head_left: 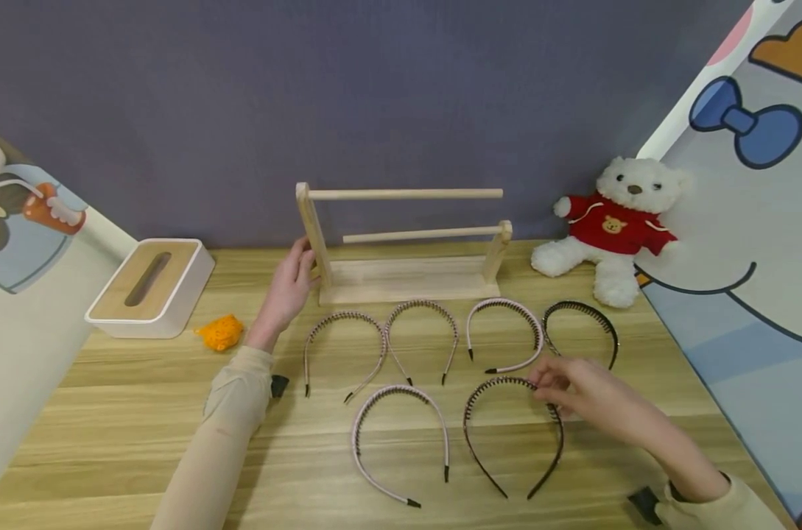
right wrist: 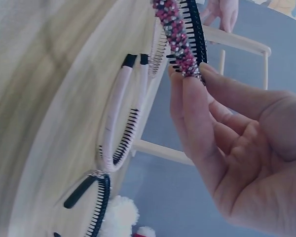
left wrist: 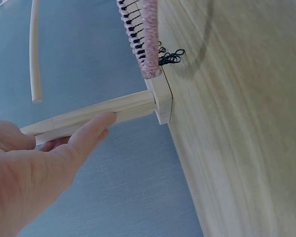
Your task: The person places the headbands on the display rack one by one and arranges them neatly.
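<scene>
My left hand is at the left upright of a wooden rack, its thumb and fingers holding that post, as the left wrist view shows up close. The rack has two round bars, one higher than the other. Between thumb and fingers my right hand pinches a dark toothed headband near its top right; pink and silver beads cover its outer side in the right wrist view. Beside that hand lies a black headband. A pale pink headband lies left of the held one.
Behind these, a white-pink headband and two pinkish toothed headbands lie in a row before the rack. At the left are a tissue box and an orange crumpled item. A white teddy bear sits back right.
</scene>
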Demonstrator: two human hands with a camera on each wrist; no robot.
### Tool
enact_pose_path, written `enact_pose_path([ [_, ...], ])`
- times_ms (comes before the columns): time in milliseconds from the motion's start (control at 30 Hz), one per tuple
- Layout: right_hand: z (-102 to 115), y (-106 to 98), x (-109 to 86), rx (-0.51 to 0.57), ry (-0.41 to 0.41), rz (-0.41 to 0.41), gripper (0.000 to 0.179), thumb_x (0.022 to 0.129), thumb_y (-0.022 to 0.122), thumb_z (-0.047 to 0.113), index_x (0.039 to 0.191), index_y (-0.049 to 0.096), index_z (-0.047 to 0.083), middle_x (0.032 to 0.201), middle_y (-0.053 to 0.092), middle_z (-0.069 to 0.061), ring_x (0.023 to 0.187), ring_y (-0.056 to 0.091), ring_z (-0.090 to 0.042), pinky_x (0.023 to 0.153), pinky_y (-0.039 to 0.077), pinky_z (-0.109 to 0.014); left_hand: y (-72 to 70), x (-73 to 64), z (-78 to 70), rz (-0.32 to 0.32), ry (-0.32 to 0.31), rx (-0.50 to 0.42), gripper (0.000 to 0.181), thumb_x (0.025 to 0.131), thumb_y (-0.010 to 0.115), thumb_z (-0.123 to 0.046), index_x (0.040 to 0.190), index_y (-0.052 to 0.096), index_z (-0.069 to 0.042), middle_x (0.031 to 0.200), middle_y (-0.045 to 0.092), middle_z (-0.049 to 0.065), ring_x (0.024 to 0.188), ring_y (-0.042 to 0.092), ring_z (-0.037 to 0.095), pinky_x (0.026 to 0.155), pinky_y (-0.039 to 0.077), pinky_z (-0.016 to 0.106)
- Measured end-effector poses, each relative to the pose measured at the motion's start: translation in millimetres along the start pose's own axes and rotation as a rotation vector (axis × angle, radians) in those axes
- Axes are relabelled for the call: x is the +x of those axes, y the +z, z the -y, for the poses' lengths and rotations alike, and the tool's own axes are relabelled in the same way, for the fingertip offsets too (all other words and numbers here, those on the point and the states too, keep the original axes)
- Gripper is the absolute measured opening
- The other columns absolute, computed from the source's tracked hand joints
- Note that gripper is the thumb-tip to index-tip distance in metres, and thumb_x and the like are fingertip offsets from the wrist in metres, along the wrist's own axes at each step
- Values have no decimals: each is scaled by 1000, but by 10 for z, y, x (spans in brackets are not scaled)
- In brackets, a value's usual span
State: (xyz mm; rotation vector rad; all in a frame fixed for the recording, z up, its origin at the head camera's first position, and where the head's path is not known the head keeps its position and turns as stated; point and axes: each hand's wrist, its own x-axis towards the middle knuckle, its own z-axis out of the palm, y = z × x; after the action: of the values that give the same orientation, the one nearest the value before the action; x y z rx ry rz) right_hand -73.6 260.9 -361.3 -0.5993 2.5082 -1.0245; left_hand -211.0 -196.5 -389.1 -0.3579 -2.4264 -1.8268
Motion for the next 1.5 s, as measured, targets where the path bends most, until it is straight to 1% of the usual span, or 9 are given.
enact_pose_path([
  [233,87,-65,-17,-22,-34,-54,10,101,74,5,110,70,3,94,74,-1,70,66,-5,55,65,-31,-5,-5,26,-9,7,11,47,119,30,-11,162,32,8,157,40,37,146,43,52,116,48,60],
  [333,120,-91,-16,-10,-29,-51,11,102,74,6,111,69,3,94,73,-1,70,67,-7,55,66,-32,-11,-15,24,-11,8,18,47,119,30,-11,162,32,8,156,41,37,146,43,52,115,48,60],
  [433,161,-114,-19,-21,-10,-71,13,102,74,8,113,70,4,92,73,2,68,66,-7,54,64,-31,-16,-20,28,-14,8,18,47,119,31,-12,162,32,7,156,41,37,145,44,52,115,48,60],
  [567,225,-136,-21,-23,-4,-134,13,101,75,8,114,70,5,93,73,5,70,67,-7,55,64,-29,-21,-25,34,-13,5,16,47,119,31,-11,162,32,7,156,42,37,145,44,52,115,48,60],
  [800,352,-198,-25,2,-47,-272,16,97,79,2,110,72,6,93,73,3,79,70,-9,58,67,-29,-12,-4,31,-9,19,15,48,119,30,-13,162,32,7,154,42,37,143,46,53,114,50,60],
  [1067,450,-261,-3,20,-3,-318,18,98,80,6,114,70,6,91,74,0,76,71,-12,59,66,-30,2,10,29,-7,25,22,48,119,29,-13,163,31,7,154,42,37,143,46,52,113,49,62],
  [1133,473,-271,5,28,4,-334,19,98,80,7,115,70,5,92,74,-3,76,71,-13,60,67,-30,4,8,27,-7,22,25,48,119,29,-14,163,31,7,154,42,37,143,46,52,113,50,62],
  [1367,554,-308,43,25,-39,-391,22,97,81,5,116,70,3,91,74,-6,73,72,-16,60,66,-28,3,-3,39,-4,15,20,49,119,28,-15,164,29,7,156,40,37,144,45,52,114,50,61],
  [1500,615,-335,80,15,-63,-430,20,96,82,3,112,71,1,89,75,-6,72,73,-17,60,66,-27,1,-9,37,-6,15,25,49,119,29,-15,164,30,6,156,41,36,144,46,51,114,51,59],
])
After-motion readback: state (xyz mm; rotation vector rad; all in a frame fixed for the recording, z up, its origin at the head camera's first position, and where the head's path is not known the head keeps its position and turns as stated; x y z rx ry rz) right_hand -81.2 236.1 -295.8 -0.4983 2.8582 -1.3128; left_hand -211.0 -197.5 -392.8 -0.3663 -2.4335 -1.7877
